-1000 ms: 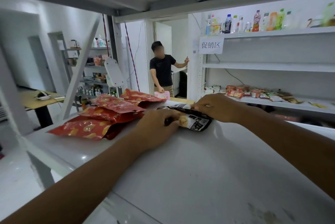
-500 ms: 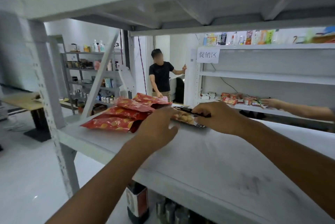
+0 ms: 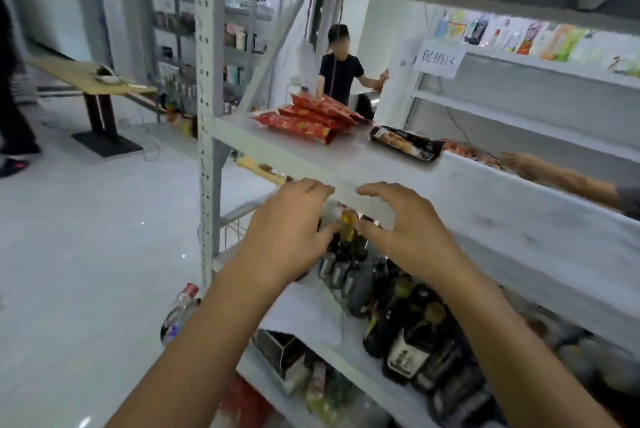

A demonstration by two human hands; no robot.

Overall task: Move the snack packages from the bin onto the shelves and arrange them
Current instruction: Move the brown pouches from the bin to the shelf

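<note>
Both your hands are empty here. Your left hand (image 3: 287, 230) and right hand (image 3: 405, 233) hover side by side just in front of the near edge of the shelf (image 3: 485, 192), with fingers loosely curved, thumbs pointing toward each other and nothing in either one. The snacks are up on that shelf. The red snack packs (image 3: 304, 119) lie in an overlapping pile at the far left corner, right by the grey post (image 3: 207, 81). The dark snack pack (image 3: 407, 143) lies flat just to the right of them with a small gap between, and it's well apart from your fingers. Below your hands on the lower shelf there's a crowd of dark bottles (image 3: 405, 334), and a few cans (image 3: 332, 268) sit further back, kinda blurry. Over on the right, someone else's arm (image 3: 554, 178) reaches toward some small packets (image 3: 464, 150) on the far shelving, but those are too smeared to make out. That far shelving has a paper sign (image 3: 438, 59) taped on it and a row of colourful drinks (image 3: 519, 36) along its top. A person in a dark shirt (image 3: 341, 73) stands at the far side behind the red pile, and a wooden desk (image 3: 90, 76) sits off at the far left.
</note>
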